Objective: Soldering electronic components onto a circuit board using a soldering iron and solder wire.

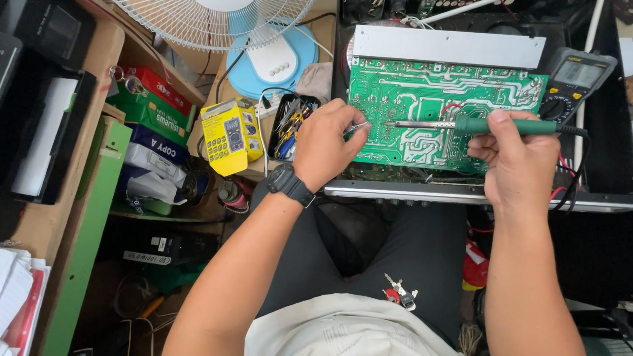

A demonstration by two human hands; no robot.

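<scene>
While the green circuit board (440,114) lies solder-side up across the open black chassis (609,118), both hands work over its lower middle, where the traces are easy to reach from the seated position. The right hand (516,157) has its grip closed around the green handle of a soldering iron (469,125), held like a pen and nearly level, so the metal tip points left onto the board. The left hand (326,146), wearing a black wristwatch (289,184), pinches a thin metal piece (357,127), perhaps tweezers or solder wire; I cannot tell which. It meets the iron's tip from the opposite side. A multimeter (573,85) rests at the board's right edge, within easy glance. A yellow boxed meter (232,135) and a white fan (220,16) stand off to the left.
</scene>
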